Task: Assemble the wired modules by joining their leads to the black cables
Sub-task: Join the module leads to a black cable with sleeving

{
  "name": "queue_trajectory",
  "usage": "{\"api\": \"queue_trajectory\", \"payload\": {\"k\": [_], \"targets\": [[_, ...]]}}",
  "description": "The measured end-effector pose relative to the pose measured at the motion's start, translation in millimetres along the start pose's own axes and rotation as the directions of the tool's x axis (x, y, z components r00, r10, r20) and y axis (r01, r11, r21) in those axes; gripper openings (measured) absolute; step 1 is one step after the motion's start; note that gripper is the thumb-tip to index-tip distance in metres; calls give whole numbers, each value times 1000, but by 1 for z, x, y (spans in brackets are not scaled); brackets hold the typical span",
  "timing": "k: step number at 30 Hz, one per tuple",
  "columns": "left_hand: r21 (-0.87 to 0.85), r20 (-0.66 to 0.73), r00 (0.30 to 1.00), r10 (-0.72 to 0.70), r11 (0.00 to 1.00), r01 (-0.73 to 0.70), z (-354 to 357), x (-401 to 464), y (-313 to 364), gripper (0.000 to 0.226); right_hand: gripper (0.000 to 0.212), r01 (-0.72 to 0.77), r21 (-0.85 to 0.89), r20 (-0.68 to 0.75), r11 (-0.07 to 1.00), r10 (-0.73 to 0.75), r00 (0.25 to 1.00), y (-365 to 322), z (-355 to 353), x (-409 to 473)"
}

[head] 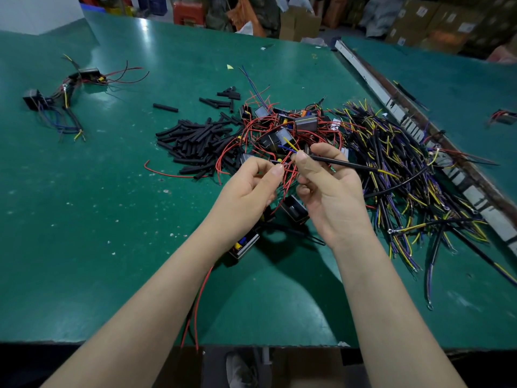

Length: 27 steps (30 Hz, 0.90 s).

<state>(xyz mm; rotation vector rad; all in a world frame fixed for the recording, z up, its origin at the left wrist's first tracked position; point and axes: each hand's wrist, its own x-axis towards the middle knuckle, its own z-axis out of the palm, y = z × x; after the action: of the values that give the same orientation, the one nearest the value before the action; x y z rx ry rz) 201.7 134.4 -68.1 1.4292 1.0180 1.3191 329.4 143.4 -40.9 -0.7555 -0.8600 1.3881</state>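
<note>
Above the green tabletop (84,219), the right hand (330,191) pinches a black cable (344,163) near its yellow and blue ends, while the left hand (251,189) pinches red leads (285,175). A module (295,211) hangs just below both hands. Behind lie the modules (291,127), black sleeves (195,141) to the left, cables (405,169) to the right.
</note>
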Motion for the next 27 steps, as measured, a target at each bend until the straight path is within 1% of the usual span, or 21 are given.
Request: {"api": "queue_trajectory", "payload": {"k": [2,4,9,12,16,19,21,25,27], "targets": [[93,7,997,82,992,-83,-1,-1,-1,6,23,2,5,6,1000,-2,1000,0,0,0],[202,18,986,165,965,-166,-2,-3,-1,7,23,8,13,8,1000,-8,1000,1,0,1],[329,-18,968,251,915,-232,-2,-3,0,9,19,62,-39,20,997,-62,998,4,-2,1],[340,-22,966,256,911,-234,-2,-3,1,10,20,118,-127,74,985,-109,991,3,-3,1],[296,-49,970,238,931,-214,-3,-1,2,11,22,169,-209,211,963,-124,970,4,-6,0],[224,-29,980,196,957,-184,-2,-2,4,20,23,223,-274,188,935,-175,966,3,-6,-1],[225,-17,983,185,958,-176,-2,-4,6,20,24,237,-282,160,930,-198,967,4,-6,-1],[330,-24,975,221,922,-201,-4,-5,4,11,30,193,-299,124,935,-162,979,5,-8,-2],[438,-34,960,278,868,-235,-5,-4,2,15,33,171,-278,108,945,-146,983,5,-8,-2]]}}
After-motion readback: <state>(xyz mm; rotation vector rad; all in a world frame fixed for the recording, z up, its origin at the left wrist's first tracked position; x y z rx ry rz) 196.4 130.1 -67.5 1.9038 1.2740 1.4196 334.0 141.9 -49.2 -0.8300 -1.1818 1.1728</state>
